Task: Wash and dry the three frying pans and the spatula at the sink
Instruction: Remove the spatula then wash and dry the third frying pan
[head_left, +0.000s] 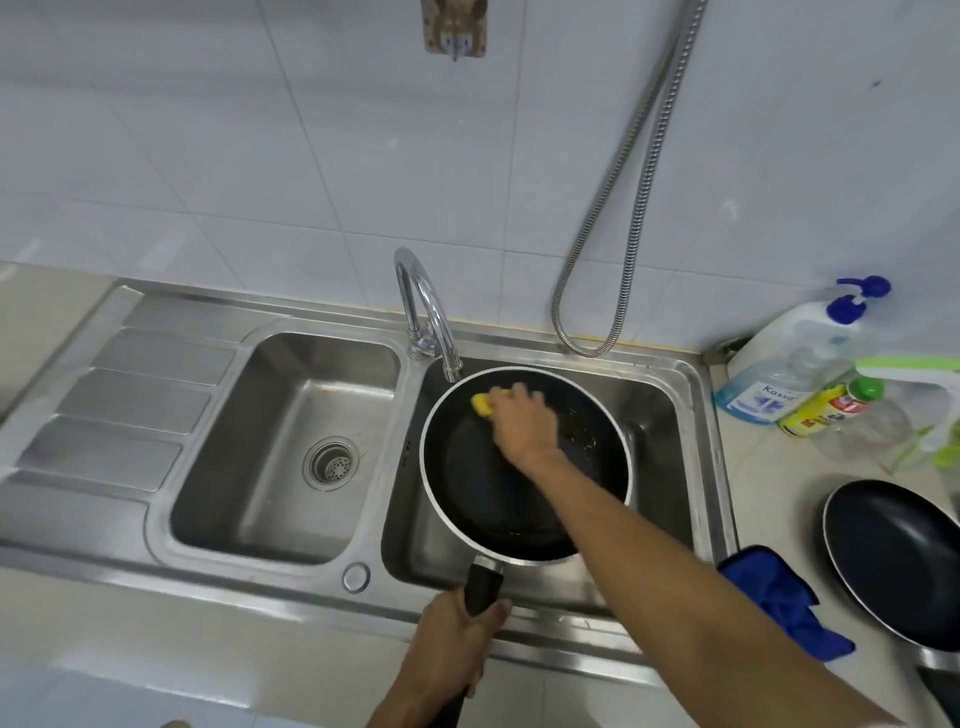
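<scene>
A black frying pan (483, 499) with a silver rim is held over the right basin of the steel sink (670, 410). My left hand (457, 639) grips its black handle at the sink's front edge. Inside the pan, near its far rim, my right hand (519, 421) holds a yellow sponge (483, 405) against the dark surface. A second black frying pan (898, 556) lies on the counter at the right. No third pan or spatula is in view.
The chrome faucet (421, 306) arcs over the pan's far rim. The left basin (291, 441) holds only its drain strainer, with a ribbed drainboard (119, 410) beside it. A blue cloth (784, 597) lies on the sink's right edge. Soap and detergent bottles (810, 374) stand at back right.
</scene>
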